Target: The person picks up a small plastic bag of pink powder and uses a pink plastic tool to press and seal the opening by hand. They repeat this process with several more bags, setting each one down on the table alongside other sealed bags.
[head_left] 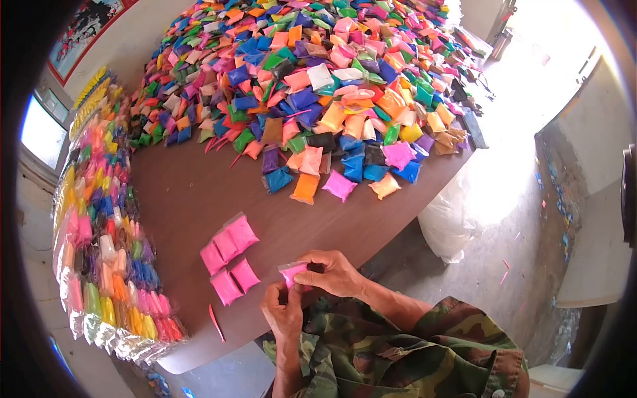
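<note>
A small clear packet with bright pink filling is held between my two hands at the table's front edge. My right hand pinches its right side with thumb and fingers. From below, my left hand grips its lower left part, fingers closed. To the left, several similar pink packets lie flat in two close rows on the brown table. A thin red plastic tool rests near the front edge, left of my left hand.
A large heap of colourful packets covers the table's far side. Along the left edge stand stacked clear bags of multicoloured packets. A white plastic bag sits on the floor at the right, below the table edge.
</note>
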Tool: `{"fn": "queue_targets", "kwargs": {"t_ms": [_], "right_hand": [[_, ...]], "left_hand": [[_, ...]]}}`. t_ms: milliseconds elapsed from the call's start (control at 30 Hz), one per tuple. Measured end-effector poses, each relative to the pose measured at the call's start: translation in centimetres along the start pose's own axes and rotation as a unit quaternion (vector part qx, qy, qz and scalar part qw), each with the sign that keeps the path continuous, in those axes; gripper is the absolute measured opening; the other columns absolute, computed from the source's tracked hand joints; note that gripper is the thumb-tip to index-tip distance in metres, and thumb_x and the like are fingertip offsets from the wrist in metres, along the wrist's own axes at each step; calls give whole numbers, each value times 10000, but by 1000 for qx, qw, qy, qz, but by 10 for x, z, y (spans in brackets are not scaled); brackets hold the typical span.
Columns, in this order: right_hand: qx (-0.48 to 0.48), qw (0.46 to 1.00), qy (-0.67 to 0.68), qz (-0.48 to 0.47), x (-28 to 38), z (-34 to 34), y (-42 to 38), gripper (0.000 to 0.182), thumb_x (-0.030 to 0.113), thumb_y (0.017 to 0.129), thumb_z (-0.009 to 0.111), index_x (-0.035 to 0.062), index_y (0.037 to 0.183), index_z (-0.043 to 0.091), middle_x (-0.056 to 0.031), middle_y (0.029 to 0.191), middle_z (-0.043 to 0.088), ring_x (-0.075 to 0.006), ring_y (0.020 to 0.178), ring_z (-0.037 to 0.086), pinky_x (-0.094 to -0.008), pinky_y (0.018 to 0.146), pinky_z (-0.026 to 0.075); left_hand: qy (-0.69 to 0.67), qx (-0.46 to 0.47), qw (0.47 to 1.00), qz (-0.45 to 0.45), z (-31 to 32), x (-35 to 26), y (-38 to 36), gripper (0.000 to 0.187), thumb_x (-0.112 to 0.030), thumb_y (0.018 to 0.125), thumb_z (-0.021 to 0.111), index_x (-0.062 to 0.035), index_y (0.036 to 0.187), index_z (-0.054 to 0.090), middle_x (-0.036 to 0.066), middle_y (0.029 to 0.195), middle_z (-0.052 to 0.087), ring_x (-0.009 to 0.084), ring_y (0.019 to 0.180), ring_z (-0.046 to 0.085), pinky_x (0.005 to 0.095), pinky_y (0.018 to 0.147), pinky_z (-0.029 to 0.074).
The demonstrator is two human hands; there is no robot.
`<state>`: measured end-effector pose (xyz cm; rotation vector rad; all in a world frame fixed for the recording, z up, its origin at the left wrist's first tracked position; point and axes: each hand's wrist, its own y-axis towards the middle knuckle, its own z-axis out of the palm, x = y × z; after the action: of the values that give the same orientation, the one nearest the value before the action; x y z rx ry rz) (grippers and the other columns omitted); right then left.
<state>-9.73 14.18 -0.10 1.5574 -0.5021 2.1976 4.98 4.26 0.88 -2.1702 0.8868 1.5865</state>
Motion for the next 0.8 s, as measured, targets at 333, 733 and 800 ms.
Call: {"fn": "queue_targets", "kwargs": {"t_ms": [333, 733, 800], "right_hand": [[13, 997, -72, -27, 5, -1, -2, 209, 179, 992, 791, 14, 1117, 762, -17, 964, 747, -77, 919, 651, -274, 795, 534], [48, 998, -21, 36, 3, -3, 5, 318, 219, 1039, 747, 4, 1270, 707, 18, 986, 698, -52, 911, 622, -242, 754, 525], [54, 998, -16, 6, -6, -2, 6, 319, 209, 1042, 741, 4, 1283, 701, 18, 1021, 693, -56, 946, 622, -241, 785, 533]], "left_hand": [[-122, 44, 989, -66, -10, -9, 4, 286, -215, 999, 779, 47, 1106, 739, 26, 889, 715, 79, 819, 607, 265, 727, 490], [-99, -19, 994, -35, 0, 3, 6, 243, -208, 1013, 762, 22, 951, 715, 4, 794, 685, 65, 717, 558, 264, 623, 441], [-99, -37, 994, -29, 4, 8, 5, 237, -207, 1021, 750, 27, 989, 724, 22, 838, 701, 77, 755, 576, 270, 651, 458]]}}
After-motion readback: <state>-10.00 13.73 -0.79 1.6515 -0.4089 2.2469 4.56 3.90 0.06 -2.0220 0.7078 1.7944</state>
